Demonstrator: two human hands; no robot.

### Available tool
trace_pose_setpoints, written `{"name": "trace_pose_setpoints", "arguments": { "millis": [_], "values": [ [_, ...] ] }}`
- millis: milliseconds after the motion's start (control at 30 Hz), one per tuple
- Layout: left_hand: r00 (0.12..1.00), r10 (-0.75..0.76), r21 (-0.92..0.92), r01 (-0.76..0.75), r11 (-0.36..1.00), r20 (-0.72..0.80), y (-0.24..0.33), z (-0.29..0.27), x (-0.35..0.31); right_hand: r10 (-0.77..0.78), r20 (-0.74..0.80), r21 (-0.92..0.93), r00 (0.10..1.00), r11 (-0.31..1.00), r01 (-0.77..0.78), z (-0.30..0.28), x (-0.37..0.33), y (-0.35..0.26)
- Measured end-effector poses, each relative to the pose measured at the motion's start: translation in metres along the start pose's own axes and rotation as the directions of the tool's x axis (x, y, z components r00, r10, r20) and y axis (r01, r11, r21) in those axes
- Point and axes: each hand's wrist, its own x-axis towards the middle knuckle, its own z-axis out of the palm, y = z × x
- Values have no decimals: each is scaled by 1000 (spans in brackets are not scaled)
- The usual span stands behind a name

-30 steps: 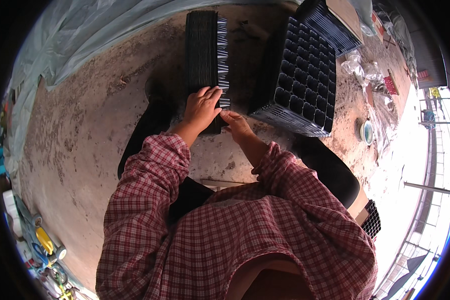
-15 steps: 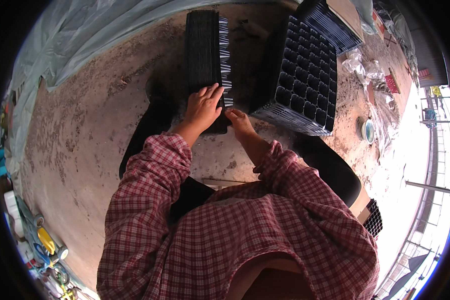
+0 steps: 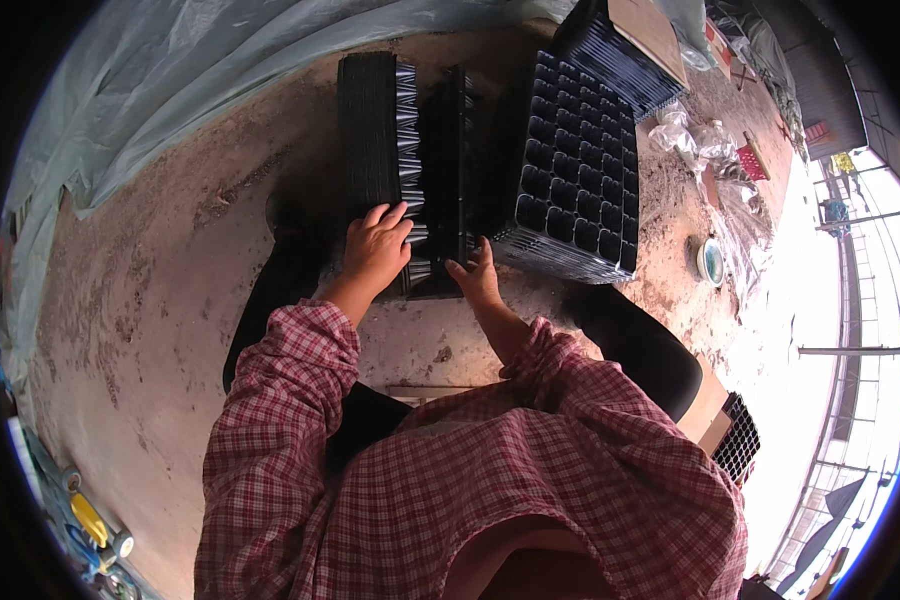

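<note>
A nested stack of black plastic seedling trays [image 3: 368,130] stands on edge between my legs, its cell bottoms showing as a shiny ridged face on the right side. My left hand [image 3: 378,248] lies on the near end of this stack, fingers slightly spread over its top edge. A single black seedling tray [image 3: 462,150] stands on edge to the right, apart from the stack by a dark gap. My right hand [image 3: 478,278] grips its near end, thumb on the left and fingers on the right. The fingertips are partly hidden.
Right of the single tray sits a tall pile of seedling trays [image 3: 580,160], cells facing up. Behind it is another tray stack [image 3: 610,60] with cardboard [image 3: 650,35] on it. Plastic sheeting [image 3: 170,90] hangs at the back left. A round bowl [image 3: 710,262] lies at right.
My right hand has drawn one tray away from the stack toward the right, opening a gap. My left hand stays on the stack. The whole view has shifted a little.
</note>
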Motion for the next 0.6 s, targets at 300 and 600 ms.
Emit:
{"name": "trace_pose_setpoints", "arguments": {
  "millis": [300, 600],
  "values": [
    [995, -6, 10, 5, 1000, 97, 3, -12, 2, -307, 166, -456, 937, 819, 349, -39, 6, -138],
    [996, -6, -3, 7, 1000, 85, 0, -7, -2, -468, -72, -34, 881, 884, 467, -150, -5, -189]
  ]
}}
